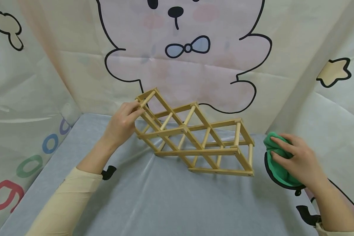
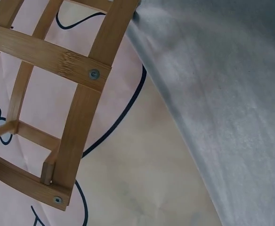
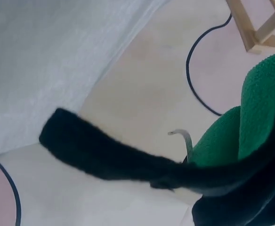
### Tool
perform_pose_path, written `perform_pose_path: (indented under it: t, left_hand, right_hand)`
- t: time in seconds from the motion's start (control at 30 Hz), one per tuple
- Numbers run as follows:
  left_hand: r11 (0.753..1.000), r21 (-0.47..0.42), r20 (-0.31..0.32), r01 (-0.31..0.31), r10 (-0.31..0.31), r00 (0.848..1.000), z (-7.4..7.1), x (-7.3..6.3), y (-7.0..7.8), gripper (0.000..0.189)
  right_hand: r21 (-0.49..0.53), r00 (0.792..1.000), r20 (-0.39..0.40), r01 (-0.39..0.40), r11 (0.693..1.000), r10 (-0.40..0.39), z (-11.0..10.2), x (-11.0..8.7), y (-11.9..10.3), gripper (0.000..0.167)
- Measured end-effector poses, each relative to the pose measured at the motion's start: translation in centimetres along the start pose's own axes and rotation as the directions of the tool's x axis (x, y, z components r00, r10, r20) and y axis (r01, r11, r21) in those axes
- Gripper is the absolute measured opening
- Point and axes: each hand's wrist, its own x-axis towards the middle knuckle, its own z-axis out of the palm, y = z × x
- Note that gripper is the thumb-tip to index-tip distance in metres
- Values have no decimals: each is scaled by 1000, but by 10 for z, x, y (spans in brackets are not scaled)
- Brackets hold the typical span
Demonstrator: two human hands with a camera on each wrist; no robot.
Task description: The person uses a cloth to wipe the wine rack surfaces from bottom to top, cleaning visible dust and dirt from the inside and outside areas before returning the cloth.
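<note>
A wooden lattice rack point(image 1: 205, 152) of crossed slats and round dowels stands tilted on the table, its left end raised. My left hand point(image 1: 122, 123) grips a dowel at that upper left end, thumb and fingers around it. The left wrist view shows the rack's slats point(image 2: 76, 136) with screw heads; the hand itself is out of that frame. To the right of the rack, my right hand point(image 1: 301, 160) holds a bunched green cloth point(image 1: 278, 170) with black edging, apart from the rack. In the right wrist view the green cloth point(image 3: 262, 103) sits beside a dangling black strip point(image 3: 104, 150).
A pale blue-grey cloth covers the table point(image 1: 153, 203). Behind it hangs a printed backdrop point(image 1: 188, 78) with a cartoon animal, and printed sheets point(image 1: 26, 88) enclose both sides. Black pieces point(image 1: 108, 172) show at both wrists.
</note>
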Motion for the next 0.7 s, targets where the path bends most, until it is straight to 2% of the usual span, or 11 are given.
perform_pose_path:
  t: [0.07,0.2,0.23,0.47,0.7]
  left_hand:
    - [1000,-4,-7,-16,16,1000,1,0,-4,37]
    - [999,-26,-12,-33,33,999,2,0,-11,37]
    - [999,-36,-13,-35,34,999,3,0,-13,37]
    - [997,-71,-26,-8,6,1000,5,0,-21,35]
    - [999,46,1,13,-13,1000,5,1,-15,33]
  right_hand:
    - [29,1000,-19,20,999,-19,4,-1,-4,40]
    - [74,996,-58,69,995,-65,8,-3,-12,75]
    - [82,995,-66,77,994,-72,9,-5,-14,77]
    - [144,993,-62,112,983,-104,10,-15,-28,67]
    - [187,989,-29,145,972,-142,11,-28,-47,57]
